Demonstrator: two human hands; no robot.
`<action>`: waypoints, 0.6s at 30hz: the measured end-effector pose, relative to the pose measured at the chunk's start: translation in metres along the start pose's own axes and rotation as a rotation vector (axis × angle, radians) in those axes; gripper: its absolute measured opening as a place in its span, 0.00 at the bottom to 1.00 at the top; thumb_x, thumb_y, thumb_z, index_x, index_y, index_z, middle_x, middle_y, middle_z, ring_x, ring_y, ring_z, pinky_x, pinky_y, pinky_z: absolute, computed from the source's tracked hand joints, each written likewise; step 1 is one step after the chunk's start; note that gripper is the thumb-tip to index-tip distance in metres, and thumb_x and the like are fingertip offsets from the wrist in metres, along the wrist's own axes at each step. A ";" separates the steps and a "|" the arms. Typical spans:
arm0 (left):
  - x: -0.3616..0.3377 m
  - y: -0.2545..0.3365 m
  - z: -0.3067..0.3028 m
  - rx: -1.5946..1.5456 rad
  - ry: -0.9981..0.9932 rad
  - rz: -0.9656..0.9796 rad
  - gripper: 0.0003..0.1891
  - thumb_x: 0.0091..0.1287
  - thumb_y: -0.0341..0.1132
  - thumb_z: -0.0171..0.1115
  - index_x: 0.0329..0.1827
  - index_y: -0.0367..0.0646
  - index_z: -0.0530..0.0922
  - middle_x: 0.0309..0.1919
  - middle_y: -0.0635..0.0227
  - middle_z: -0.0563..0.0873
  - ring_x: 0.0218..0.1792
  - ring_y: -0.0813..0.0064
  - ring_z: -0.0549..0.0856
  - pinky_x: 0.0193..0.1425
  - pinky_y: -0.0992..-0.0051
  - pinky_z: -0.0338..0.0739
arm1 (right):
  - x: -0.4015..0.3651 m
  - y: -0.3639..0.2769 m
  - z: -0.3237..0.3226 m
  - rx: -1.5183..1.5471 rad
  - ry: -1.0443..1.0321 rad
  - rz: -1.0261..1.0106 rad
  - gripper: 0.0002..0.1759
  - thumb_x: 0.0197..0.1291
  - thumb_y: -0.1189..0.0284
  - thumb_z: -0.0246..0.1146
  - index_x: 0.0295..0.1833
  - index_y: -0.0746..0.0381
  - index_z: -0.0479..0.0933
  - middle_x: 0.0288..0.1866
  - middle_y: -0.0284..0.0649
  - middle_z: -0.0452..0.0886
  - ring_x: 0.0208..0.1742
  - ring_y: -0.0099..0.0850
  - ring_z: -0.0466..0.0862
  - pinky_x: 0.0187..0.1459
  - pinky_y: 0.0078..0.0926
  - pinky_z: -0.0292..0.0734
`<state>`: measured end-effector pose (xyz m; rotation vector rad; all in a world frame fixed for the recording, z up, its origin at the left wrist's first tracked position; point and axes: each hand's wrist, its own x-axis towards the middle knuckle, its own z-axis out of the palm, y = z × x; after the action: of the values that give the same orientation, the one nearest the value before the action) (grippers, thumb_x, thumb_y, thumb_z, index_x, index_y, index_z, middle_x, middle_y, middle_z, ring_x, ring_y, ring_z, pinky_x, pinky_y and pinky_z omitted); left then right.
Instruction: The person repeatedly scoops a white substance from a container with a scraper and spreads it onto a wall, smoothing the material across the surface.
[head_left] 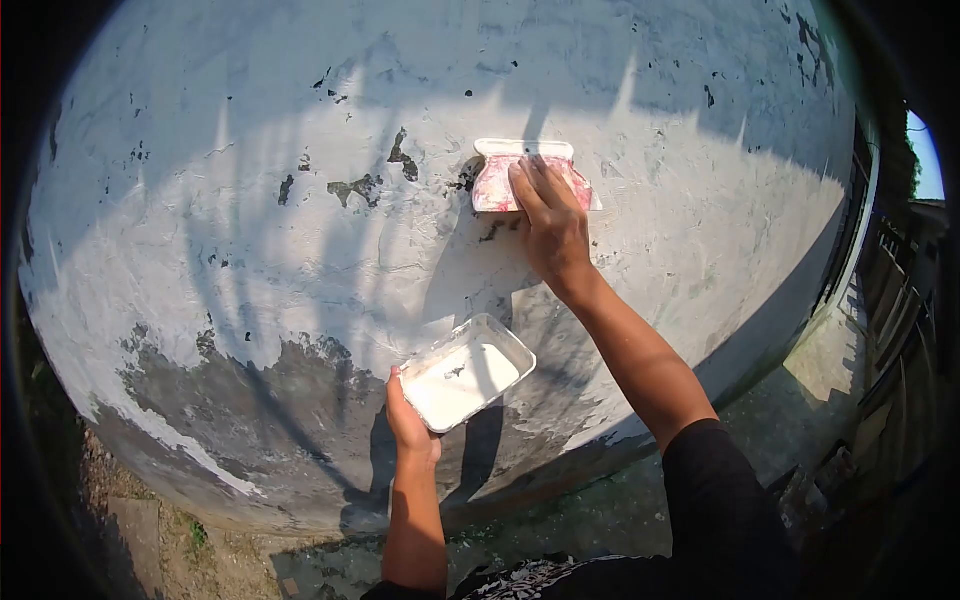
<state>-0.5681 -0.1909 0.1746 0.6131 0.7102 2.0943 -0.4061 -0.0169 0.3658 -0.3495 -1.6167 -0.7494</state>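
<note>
Scraper (pixel 496 183) (pinkish) in right hand (pixel 556 232), against wall (pixel 330 250)

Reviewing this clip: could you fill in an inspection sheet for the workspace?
Surface: upright wall, pale coating chipped in spots, a large dark grey area low down; shadows fall across it.
Job's things: red-and-white tool at the wall; clear container holding white paste with a dark fleck in it.
Clutter: indistinct items at lower right, too dark to name.
Grips: left grip holds the container; right grip holds the tool, fingers across its face.
Cables: nothing seen.
Surroundings: ground below, small green plant at lower left.
</note>
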 end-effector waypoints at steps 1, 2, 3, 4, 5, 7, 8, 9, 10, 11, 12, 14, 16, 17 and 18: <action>-0.002 -0.003 -0.006 0.001 -0.008 0.000 0.30 0.81 0.53 0.44 0.67 0.33 0.74 0.59 0.55 0.85 0.57 0.64 0.87 0.61 0.66 0.81 | -0.015 -0.002 0.018 -0.120 -0.087 -0.037 0.27 0.58 0.86 0.60 0.66 0.70 0.78 0.62 0.61 0.81 0.70 0.57 0.78 0.71 0.49 0.74; -0.004 -0.005 -0.011 0.002 0.038 0.001 0.30 0.82 0.53 0.44 0.68 0.33 0.74 0.60 0.56 0.84 0.59 0.63 0.86 0.63 0.66 0.80 | -0.029 -0.006 0.029 -0.140 -0.109 -0.035 0.26 0.57 0.83 0.60 0.63 0.76 0.77 0.64 0.64 0.79 0.69 0.59 0.78 0.70 0.52 0.75; -0.005 -0.006 -0.017 0.004 0.085 0.005 0.30 0.82 0.53 0.44 0.68 0.34 0.73 0.61 0.56 0.84 0.60 0.63 0.86 0.64 0.65 0.79 | -0.037 -0.013 0.031 -0.144 -0.105 -0.032 0.26 0.57 0.83 0.60 0.63 0.76 0.77 0.64 0.64 0.79 0.69 0.59 0.78 0.70 0.52 0.75; -0.006 -0.007 -0.023 -0.002 0.086 -0.017 0.29 0.82 0.54 0.44 0.68 0.35 0.74 0.61 0.58 0.84 0.61 0.62 0.85 0.66 0.65 0.78 | -0.046 -0.021 0.031 -0.085 -0.117 0.029 0.26 0.57 0.82 0.60 0.63 0.76 0.77 0.64 0.64 0.79 0.69 0.59 0.78 0.70 0.52 0.75; -0.005 -0.010 -0.024 -0.006 0.089 -0.023 0.29 0.82 0.54 0.44 0.68 0.35 0.74 0.61 0.58 0.84 0.61 0.62 0.85 0.66 0.65 0.78 | -0.056 -0.027 0.028 -0.023 -0.136 0.089 0.25 0.57 0.82 0.60 0.62 0.76 0.77 0.63 0.64 0.79 0.69 0.60 0.78 0.70 0.53 0.75; -0.010 -0.012 -0.033 -0.010 0.136 -0.035 0.29 0.82 0.54 0.45 0.67 0.36 0.74 0.61 0.58 0.84 0.60 0.63 0.85 0.65 0.65 0.79 | -0.084 -0.041 0.014 0.009 -0.203 0.067 0.25 0.57 0.81 0.60 0.62 0.76 0.77 0.63 0.64 0.79 0.69 0.59 0.79 0.70 0.52 0.75; -0.011 -0.014 -0.037 -0.013 0.119 -0.043 0.28 0.81 0.54 0.46 0.67 0.37 0.75 0.61 0.59 0.84 0.60 0.63 0.86 0.64 0.65 0.79 | -0.088 -0.042 0.010 0.040 -0.250 0.026 0.25 0.57 0.81 0.60 0.62 0.75 0.77 0.62 0.65 0.80 0.68 0.59 0.80 0.70 0.51 0.75; -0.013 -0.014 -0.037 -0.017 0.121 -0.045 0.28 0.81 0.54 0.46 0.67 0.37 0.75 0.61 0.59 0.84 0.60 0.63 0.86 0.64 0.65 0.79 | -0.086 -0.039 0.003 0.040 -0.254 0.023 0.25 0.57 0.81 0.60 0.62 0.75 0.77 0.62 0.65 0.80 0.68 0.59 0.80 0.70 0.51 0.75; -0.015 -0.013 -0.037 -0.015 0.113 -0.047 0.28 0.81 0.54 0.46 0.66 0.37 0.75 0.61 0.59 0.84 0.60 0.63 0.86 0.64 0.65 0.79 | -0.079 -0.037 -0.009 0.094 -0.231 0.048 0.25 0.57 0.82 0.59 0.62 0.73 0.78 0.61 0.65 0.80 0.66 0.59 0.81 0.69 0.50 0.76; -0.017 -0.011 -0.038 -0.011 0.106 -0.048 0.28 0.81 0.54 0.46 0.66 0.37 0.75 0.61 0.59 0.84 0.60 0.63 0.86 0.64 0.65 0.79 | -0.069 -0.037 -0.020 0.151 -0.206 0.074 0.24 0.58 0.83 0.59 0.63 0.72 0.78 0.60 0.65 0.81 0.65 0.59 0.82 0.68 0.49 0.77; -0.018 -0.010 -0.037 -0.010 0.108 -0.045 0.28 0.81 0.54 0.46 0.66 0.37 0.75 0.61 0.59 0.84 0.60 0.63 0.86 0.64 0.65 0.79 | -0.047 -0.038 -0.035 0.218 -0.155 0.128 0.24 0.60 0.85 0.58 0.63 0.69 0.78 0.60 0.64 0.81 0.62 0.60 0.83 0.66 0.47 0.79; -0.021 -0.009 -0.035 -0.003 0.108 -0.034 0.28 0.81 0.54 0.46 0.66 0.37 0.75 0.60 0.59 0.85 0.59 0.63 0.86 0.64 0.65 0.79 | -0.016 -0.019 -0.036 0.145 0.055 0.096 0.26 0.61 0.89 0.58 0.64 0.65 0.79 0.58 0.57 0.85 0.62 0.57 0.84 0.63 0.47 0.80; -0.021 -0.010 -0.035 -0.015 0.103 -0.028 0.28 0.81 0.54 0.46 0.66 0.37 0.75 0.60 0.59 0.85 0.59 0.63 0.86 0.64 0.65 0.79 | 0.004 -0.001 -0.024 0.168 0.129 0.085 0.25 0.61 0.89 0.58 0.64 0.66 0.79 0.58 0.57 0.85 0.63 0.57 0.83 0.63 0.46 0.80; -0.020 -0.011 -0.035 -0.029 0.096 -0.021 0.29 0.81 0.54 0.46 0.66 0.36 0.75 0.60 0.58 0.85 0.59 0.63 0.86 0.64 0.65 0.79 | 0.007 0.007 -0.011 0.100 0.074 0.093 0.24 0.61 0.89 0.58 0.64 0.68 0.79 0.59 0.59 0.84 0.64 0.57 0.82 0.64 0.45 0.80; -0.020 -0.012 -0.035 -0.027 0.095 -0.021 0.29 0.81 0.54 0.46 0.66 0.36 0.75 0.60 0.58 0.85 0.59 0.63 0.86 0.64 0.65 0.79 | 0.005 0.010 0.002 0.031 0.020 0.102 0.24 0.61 0.88 0.58 0.64 0.69 0.78 0.61 0.60 0.82 0.65 0.57 0.81 0.64 0.45 0.79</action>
<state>-0.5728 -0.2110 0.1382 0.4915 0.7369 2.1218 -0.4019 -0.0092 0.3729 -0.3979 -1.5777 -0.6473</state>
